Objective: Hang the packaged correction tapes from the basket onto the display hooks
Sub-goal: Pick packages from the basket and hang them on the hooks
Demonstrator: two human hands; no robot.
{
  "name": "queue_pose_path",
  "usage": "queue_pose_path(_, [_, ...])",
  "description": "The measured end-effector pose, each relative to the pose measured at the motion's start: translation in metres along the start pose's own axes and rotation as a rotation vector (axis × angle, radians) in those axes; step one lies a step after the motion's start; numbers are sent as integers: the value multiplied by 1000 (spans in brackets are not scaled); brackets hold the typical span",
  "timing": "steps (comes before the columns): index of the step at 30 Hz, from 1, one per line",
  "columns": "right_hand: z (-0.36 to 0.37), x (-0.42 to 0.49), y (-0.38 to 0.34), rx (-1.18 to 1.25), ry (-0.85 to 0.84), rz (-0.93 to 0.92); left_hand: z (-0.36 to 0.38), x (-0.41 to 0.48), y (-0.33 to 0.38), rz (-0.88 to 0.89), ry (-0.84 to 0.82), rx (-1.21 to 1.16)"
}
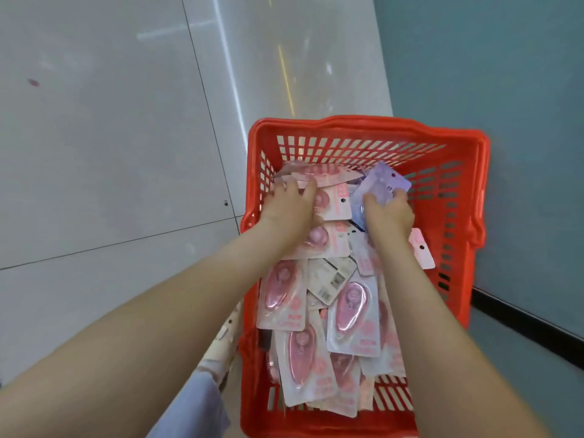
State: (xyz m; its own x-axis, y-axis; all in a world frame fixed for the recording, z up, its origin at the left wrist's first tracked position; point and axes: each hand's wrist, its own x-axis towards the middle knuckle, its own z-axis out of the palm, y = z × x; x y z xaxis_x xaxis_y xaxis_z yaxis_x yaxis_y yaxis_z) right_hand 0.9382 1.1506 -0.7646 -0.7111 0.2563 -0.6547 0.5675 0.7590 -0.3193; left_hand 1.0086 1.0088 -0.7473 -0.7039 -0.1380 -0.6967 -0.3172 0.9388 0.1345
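Note:
A red plastic basket [455,172] stands on the floor below me, filled with several pink packaged correction tapes [350,314]. Both my arms reach into its far end. My left hand [289,205] lies on the pile with its fingers curled over the edge of a pink package [319,177] near the back wall. My right hand [390,213] grips a purple-blue package [379,186], tilted up above the others. No display hooks are in view.
Pale glossy floor tiles [110,153] spread to the left of the basket. A teal-grey wall or panel [505,74] runs along the right, with a dark strip at its base. My trouser leg [202,403] shows beside the basket's near left corner.

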Motion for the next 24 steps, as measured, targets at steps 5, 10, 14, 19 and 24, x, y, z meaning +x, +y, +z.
queue_pose_path(5, [-33, -37, 6, 94, 101, -43, -16, -17, 8, -117, 195, 57])
queue_pose_path(10, [-66, -87, 21, 153, 80, -178, -13, -39, 12, -134, 132, 1])
queue_pose_path(14, [-93, -125, 34, 143, 23, -202, -23, -70, 21, -141, 158, -29])
queue_pose_path(19, [-168, -222, 17, 96, -35, -388, -104, -156, 19, -108, 106, -560])
queue_pose_path(24, [-265, -334, -30, 88, -141, -592, -209, -295, 24, 103, 7, -795])
